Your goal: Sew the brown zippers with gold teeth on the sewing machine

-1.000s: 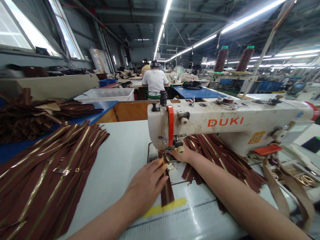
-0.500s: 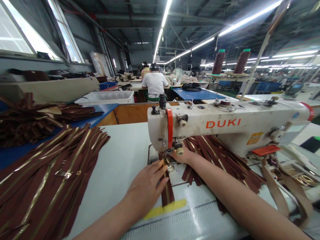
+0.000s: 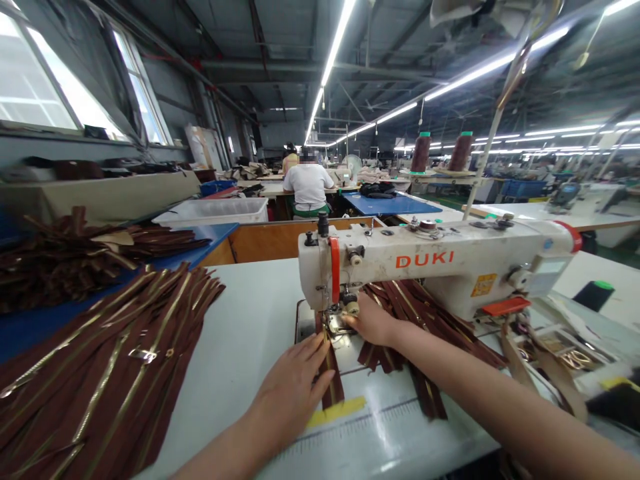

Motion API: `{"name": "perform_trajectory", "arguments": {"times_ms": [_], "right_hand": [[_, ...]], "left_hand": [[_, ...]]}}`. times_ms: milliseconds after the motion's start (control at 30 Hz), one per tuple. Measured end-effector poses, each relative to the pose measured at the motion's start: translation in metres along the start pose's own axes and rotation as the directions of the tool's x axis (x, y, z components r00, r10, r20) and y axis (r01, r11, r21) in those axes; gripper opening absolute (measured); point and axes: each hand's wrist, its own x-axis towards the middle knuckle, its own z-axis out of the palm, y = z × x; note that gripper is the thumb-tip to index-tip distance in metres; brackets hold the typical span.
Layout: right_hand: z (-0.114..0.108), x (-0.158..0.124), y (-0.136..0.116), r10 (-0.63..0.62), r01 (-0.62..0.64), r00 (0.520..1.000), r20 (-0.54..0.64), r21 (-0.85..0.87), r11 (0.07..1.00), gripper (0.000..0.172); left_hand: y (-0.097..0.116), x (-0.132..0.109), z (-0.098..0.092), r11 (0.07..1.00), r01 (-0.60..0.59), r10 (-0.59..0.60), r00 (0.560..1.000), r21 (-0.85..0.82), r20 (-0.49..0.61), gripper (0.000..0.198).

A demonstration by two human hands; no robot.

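Observation:
My left hand (image 3: 293,383) lies flat with fingers stretched out, their tips on a brown zipper strip (image 3: 331,383) with brass-coloured teeth. That strip runs under the needle area of a white DUKI sewing machine (image 3: 370,252). My right hand (image 3: 374,321) is just right of the presser foot, its thumb near a shiny metal plate (image 3: 341,324). Its other fingers are partly hidden by the machine head, so I cannot tell whether they grip anything. More brown zipper strips (image 3: 425,317) lie behind and below my right forearm.
A large pile of brown zipper strips (image 3: 100,373) covers the table's left side. Another heap (image 3: 60,260) rests on a blue surface beyond. At right are a tray of metal rings (image 3: 570,357) and a black thread cone (image 3: 594,295). A person in white (image 3: 309,187) sits ahead.
The camera view has shifted, making the machine appear lower and farther left. My right hand has drawn slightly right of the presser foot. My left hand stays on the zipper strip.

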Motion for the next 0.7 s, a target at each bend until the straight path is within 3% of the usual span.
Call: {"name": "perform_trajectory", "arguments": {"times_ms": [100, 167, 267, 533, 700], "right_hand": [[-0.003, -0.047, -0.013, -0.044, 0.044, 0.999, 0.002, -0.115, 0.992, 0.021], [0.002, -0.078, -0.023, -0.114, 0.127, 0.991, 0.073, -0.224, 0.966, 0.021], [0.012, -0.105, -0.036, -0.102, 0.125, 0.990, 0.095, -0.268, 0.955, 0.018], [0.021, -0.109, -0.044, -0.059, 0.061, 0.998, 0.026, -0.088, 0.994, 0.022], [0.022, -0.117, -0.047, -0.064, 0.066, 0.998, 0.027, -0.085, 0.994, 0.021]], "left_hand": [[0.013, -0.012, -0.004, 0.997, -0.062, 0.063, 0.998, 0.046, -0.015, 0.036], [0.021, -0.020, -0.006, 0.992, -0.113, 0.115, 0.993, 0.064, -0.036, 0.032], [0.028, -0.028, -0.006, 0.989, -0.137, 0.141, 0.987, 0.057, -0.075, 0.032], [0.035, -0.033, -0.013, 0.987, -0.160, 0.155, 0.980, -0.027, -0.127, 0.032], [0.035, -0.033, -0.019, 0.986, -0.161, 0.154, 0.981, -0.051, -0.116, 0.030]]}}
